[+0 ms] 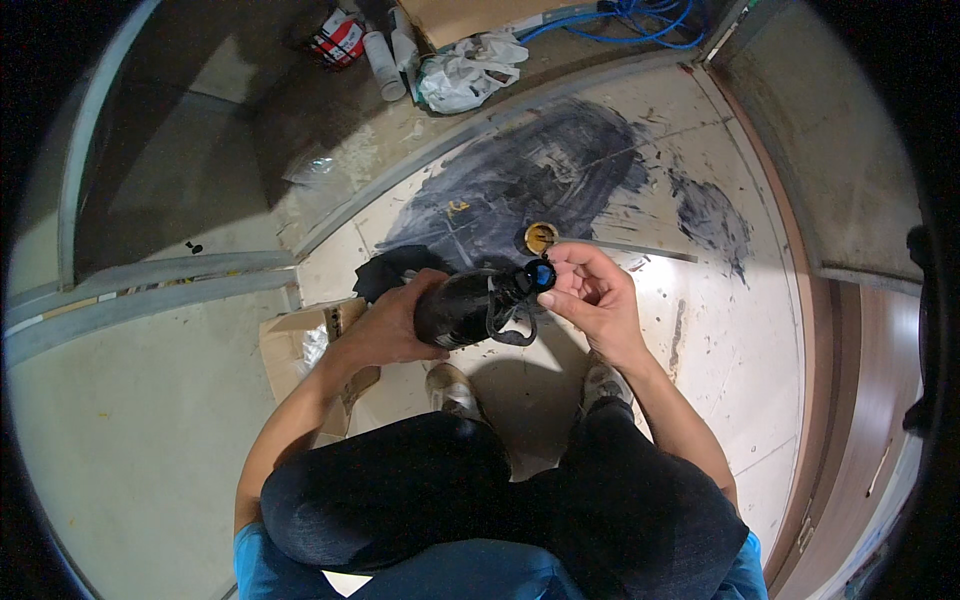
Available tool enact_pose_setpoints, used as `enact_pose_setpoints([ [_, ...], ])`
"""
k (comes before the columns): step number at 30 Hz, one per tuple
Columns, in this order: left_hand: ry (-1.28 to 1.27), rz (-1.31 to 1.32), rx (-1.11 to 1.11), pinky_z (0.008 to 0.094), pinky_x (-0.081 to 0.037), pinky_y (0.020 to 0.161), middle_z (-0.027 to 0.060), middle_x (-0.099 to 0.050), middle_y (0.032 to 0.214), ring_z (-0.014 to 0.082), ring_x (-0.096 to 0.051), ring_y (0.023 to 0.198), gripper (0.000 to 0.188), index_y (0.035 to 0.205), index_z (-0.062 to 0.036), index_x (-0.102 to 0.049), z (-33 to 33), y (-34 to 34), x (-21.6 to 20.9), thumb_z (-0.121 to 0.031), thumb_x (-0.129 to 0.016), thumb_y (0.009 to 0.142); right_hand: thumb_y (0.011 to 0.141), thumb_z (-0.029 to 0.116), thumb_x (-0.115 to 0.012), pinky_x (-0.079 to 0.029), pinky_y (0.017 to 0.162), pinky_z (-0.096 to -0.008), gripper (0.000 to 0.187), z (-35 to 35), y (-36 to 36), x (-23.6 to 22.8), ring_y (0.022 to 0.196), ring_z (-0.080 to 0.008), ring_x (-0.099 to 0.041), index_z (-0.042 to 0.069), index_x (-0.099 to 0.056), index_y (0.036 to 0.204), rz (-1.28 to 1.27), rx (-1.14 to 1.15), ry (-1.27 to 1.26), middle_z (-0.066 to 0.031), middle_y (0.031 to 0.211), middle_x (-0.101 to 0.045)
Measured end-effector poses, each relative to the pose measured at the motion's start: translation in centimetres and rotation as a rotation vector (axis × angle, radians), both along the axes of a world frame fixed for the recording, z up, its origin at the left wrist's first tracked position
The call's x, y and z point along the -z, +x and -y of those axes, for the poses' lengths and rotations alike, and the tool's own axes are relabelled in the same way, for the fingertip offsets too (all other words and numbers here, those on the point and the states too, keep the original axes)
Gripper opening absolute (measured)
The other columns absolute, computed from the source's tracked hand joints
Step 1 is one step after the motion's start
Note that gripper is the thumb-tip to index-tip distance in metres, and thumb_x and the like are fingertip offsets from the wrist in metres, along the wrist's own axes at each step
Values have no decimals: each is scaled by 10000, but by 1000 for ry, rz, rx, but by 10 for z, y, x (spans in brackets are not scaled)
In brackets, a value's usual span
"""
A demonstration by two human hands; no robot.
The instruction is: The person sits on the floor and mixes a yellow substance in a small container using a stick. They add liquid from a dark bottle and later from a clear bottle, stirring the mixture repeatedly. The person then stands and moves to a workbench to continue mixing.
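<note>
My left hand (390,325) is wrapped round the body of a black bottle (460,312), which lies tilted nearly sideways above the floor. A dark carrying loop (512,330) hangs at its neck. With thumb and fingers my right hand (598,300) pinches the bottle's black cap (540,275), which has a blue centre; whether it sits fully on the neck I cannot tell. Just beyond the cap, a round yellowish tin or lid (540,237) rests on the floor beside a thin flat strip (645,250). Behind the bottle lies a crumpled black cloth or bag (385,272).
Dark grey smears (510,175) cover the floor ahead. An open cardboard box (290,345) stands at my left. Beyond a raised edge lie a white plastic bag (470,75), a pale tube (384,68) and a blue cable (640,28). A brown panel (880,370) borders the right.
</note>
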State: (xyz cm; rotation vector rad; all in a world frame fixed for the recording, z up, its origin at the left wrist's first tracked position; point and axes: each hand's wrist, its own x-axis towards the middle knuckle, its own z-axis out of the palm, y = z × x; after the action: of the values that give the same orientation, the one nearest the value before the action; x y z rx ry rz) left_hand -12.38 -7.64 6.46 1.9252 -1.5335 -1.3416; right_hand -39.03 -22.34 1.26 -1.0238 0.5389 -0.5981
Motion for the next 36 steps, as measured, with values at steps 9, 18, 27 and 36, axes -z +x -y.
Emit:
enact_pose_setpoints([
  [9,123,50,-35,461,-510,1098,190,-713,1281,366,-688,1232,893,1437,-99,-489,3,-1,-6,-126,-959,678,901,-43,-824,-442,728,-168,483,0,2,0,797,1,-528,29,-637,1341,13,-2,37,74,940,-617],
  [18,60,18,-23,454,-513,1090,190,-720,1267,371,-694,1221,887,1431,-110,-495,3,2,-1,-133,-958,675,914,-65,-804,-479,804,-169,481,2,3,8,882,2,-553,26,-639,1356,81,-22,47,32,1109,-677],
  [27,110,72,-22,462,-516,1096,191,-710,1296,377,-687,1240,906,1429,-120,-493,2,6,1,-149,-965,657,908,-71,-800,-494,811,-184,486,0,3,14,910,-19,-608,42,-629,1348,72,-14,64,32,1071,-691],
  [36,-104,-94,-97,437,-506,1092,176,-680,1335,333,-673,1259,975,1470,-97,-447,-7,3,36,-206,-996,672,912,-97,-771,-542,895,-222,485,-1,13,7,1025,-83,-662,9,-621,1361,188,9,144,-32,1150,-710],
])
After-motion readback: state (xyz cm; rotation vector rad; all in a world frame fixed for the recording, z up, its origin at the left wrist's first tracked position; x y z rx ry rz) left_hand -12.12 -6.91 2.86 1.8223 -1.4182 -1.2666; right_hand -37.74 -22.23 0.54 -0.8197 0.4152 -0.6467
